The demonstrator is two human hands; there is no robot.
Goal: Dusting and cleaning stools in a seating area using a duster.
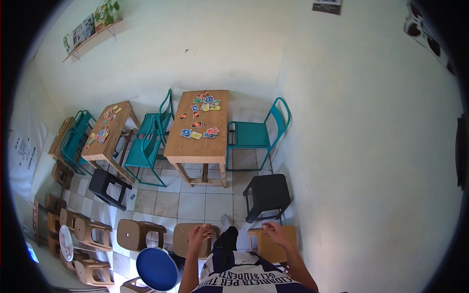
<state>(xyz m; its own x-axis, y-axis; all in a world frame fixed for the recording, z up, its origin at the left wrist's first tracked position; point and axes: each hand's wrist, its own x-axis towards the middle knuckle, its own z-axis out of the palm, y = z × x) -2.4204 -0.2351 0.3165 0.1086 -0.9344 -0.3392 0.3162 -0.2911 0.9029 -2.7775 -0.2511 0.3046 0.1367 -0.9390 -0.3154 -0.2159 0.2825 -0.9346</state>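
My left hand (199,236) is raised in front of my chest with its fingers loosely curled and apart, holding nothing, above a round brown stool (184,239). My right hand (275,232) hovers with fingers spread over a light wooden stool (283,246) and holds nothing. Ahead stands a wooden table (199,146) with several colourful playing cards (200,117) scattered over its top. My striped shirt fills the lower edge.
A second wooden table (105,141) with cards stands at the left. Teal metal chairs (254,134) flank the tables. Black stools (267,193) sit on the tiled floor, several brown stools (134,233) cluster at lower left beside a blue round seat (156,268). A white wall runs close on the right.
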